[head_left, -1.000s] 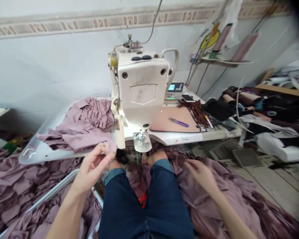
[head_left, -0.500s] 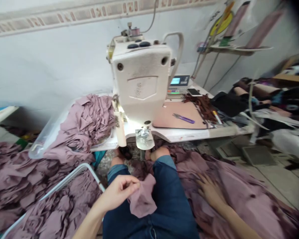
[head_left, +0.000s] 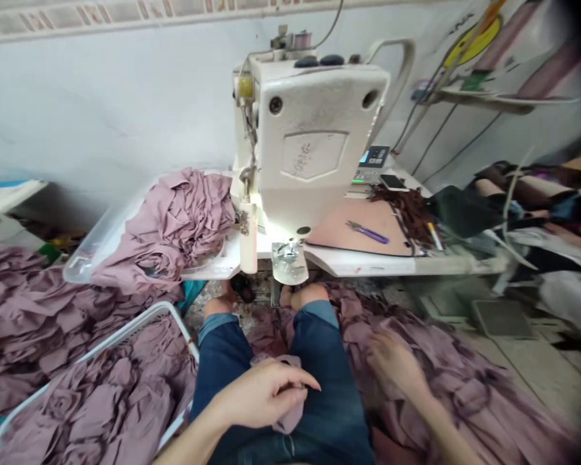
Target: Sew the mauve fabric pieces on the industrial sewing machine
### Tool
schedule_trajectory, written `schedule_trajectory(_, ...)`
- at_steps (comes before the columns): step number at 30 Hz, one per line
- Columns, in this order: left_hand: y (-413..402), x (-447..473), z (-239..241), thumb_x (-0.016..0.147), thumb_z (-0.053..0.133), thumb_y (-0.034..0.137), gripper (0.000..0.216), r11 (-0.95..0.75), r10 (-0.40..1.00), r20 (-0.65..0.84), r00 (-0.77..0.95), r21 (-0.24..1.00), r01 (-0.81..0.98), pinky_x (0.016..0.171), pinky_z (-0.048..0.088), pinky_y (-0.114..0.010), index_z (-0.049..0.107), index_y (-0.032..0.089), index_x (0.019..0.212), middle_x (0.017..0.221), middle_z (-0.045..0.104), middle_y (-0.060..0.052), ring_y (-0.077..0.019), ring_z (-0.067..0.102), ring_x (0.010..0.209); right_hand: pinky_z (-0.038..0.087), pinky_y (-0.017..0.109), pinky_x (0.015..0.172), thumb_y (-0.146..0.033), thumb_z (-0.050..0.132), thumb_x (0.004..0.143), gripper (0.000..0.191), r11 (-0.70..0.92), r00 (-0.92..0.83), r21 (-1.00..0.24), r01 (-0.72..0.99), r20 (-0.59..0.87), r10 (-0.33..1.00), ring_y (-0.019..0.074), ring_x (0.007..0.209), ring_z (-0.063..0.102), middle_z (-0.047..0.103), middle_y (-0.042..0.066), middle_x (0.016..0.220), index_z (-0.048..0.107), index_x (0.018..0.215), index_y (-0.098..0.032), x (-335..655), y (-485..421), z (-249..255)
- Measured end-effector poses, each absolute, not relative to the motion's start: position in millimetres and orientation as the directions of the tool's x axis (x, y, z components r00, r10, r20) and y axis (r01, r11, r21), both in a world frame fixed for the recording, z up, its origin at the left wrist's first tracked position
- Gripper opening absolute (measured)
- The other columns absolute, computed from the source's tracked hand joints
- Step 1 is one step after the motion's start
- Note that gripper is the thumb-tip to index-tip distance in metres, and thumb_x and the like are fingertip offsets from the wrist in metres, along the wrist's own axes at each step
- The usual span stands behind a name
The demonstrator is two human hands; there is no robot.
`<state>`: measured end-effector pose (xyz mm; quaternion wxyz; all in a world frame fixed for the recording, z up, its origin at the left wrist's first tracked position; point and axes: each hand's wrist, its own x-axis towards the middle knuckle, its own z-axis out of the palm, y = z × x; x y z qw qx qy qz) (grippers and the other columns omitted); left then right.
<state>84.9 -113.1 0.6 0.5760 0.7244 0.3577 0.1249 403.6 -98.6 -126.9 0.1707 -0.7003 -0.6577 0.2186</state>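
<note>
Over my lap, my left hand (head_left: 268, 392) is closed on a small mauve fabric piece (head_left: 289, 413), which hangs below and behind the fingers. Down to the right, my right hand (head_left: 397, 363) is at the heap of mauve fabric (head_left: 469, 394) beside my leg. Motion smears its fingers, so whether they grip the cloth cannot be made out. In front of my knees stands a white sewing machine (head_left: 314, 139), its lamp lit over the small metal plate (head_left: 289, 263) at its lower end. Nothing lies on that plate.
More mauve pieces fill a clear tray (head_left: 80, 265) on the left and a white basket (head_left: 121, 336) below it. Purple thread snips (head_left: 368, 232) rest on a tan mat (head_left: 329, 226). A phone (head_left: 394, 183) and a control panel (head_left: 372, 165) sit behind. Thread cones (head_left: 508, 39) stand upper right.
My left hand has moved right with the fabric piece, turning so its back faces up. My right hand has drawn its spread fingers in and shifted slightly left and up. The view has turned a little.
</note>
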Motion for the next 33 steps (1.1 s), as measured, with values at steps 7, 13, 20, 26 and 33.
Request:
schedule_trajectory(7,-83.8,80.4,14.8,0.099,0.073,0.039,0.027,0.184,0.744,-0.265,0.613,0.964,0.194,0.058,0.039,-0.021,0.062,0.020,0.115,0.075,0.064,0.003,-0.0117,0.054,0.062,0.048,0.025,0.057,-0.069,0.065,0.100,0.055,-0.139,-0.657,-0.986,0.090,-0.164,0.735,0.0150,0.060,0.061,0.072,0.001,0.076,0.082,0.096,-0.017,296.8,-83.3,-37.4)
schedule_trajectory(13,-61.2,21.6,20.8,0.093,0.081,0.052,0.038,0.130,0.803,-0.287,0.523,0.940,0.316,0.063,0.041,-0.025,0.075,0.015,0.086,0.072,0.067,-0.001,-0.0135,0.055,0.066,0.042,0.026,0.060,-0.053,0.080,0.094,0.039,-0.053,-0.592,-0.979,0.196,-0.161,0.790,0.0164,0.064,0.059,0.074,0.002,0.071,0.085,0.081,-0.017,305.1,-52.3,13.1)
schedule_trajectory(20,-53.2,33.0,30.8,0.097,0.075,0.053,0.039,0.070,0.877,-0.197,0.439,0.955,0.288,0.063,0.046,-0.025,0.076,0.015,0.086,0.075,0.072,-0.004,-0.0155,0.060,0.067,0.045,0.025,0.062,-0.046,0.087,0.087,0.025,0.044,-0.567,-0.961,0.274,-0.124,0.814,0.0173,0.069,0.063,0.077,0.002,0.079,0.086,0.086,-0.021,316.2,-31.5,30.1)
schedule_trajectory(26,-47.9,62.0,34.0,0.099,0.072,0.047,0.034,0.003,0.809,-0.201,0.552,0.941,0.339,0.056,0.038,-0.023,0.073,0.016,0.086,0.064,0.062,0.001,-0.0117,0.053,0.056,0.043,0.025,0.061,-0.046,0.083,0.091,0.030,-0.010,-0.630,-0.976,0.218,-0.149,0.762,0.0169,0.066,0.060,0.071,0.001,0.069,0.083,0.076,-0.019,302.0,-39.7,16.2)
schedule_trajectory(33,-46.0,45.4,22.0,0.098,0.076,0.047,0.041,0.043,0.904,-0.122,0.410,0.979,0.198,0.058,0.037,-0.023,0.076,0.016,0.125,0.071,0.051,0.005,-0.0113,0.046,0.061,0.044,0.028,0.062,-0.050,0.078,0.094,0.037,0.019,-0.377,-0.973,0.228,-0.070,0.923,0.0197,0.067,0.061,0.073,0.003,0.069,0.085,0.073,-0.019,317.8,-42.0,14.7)
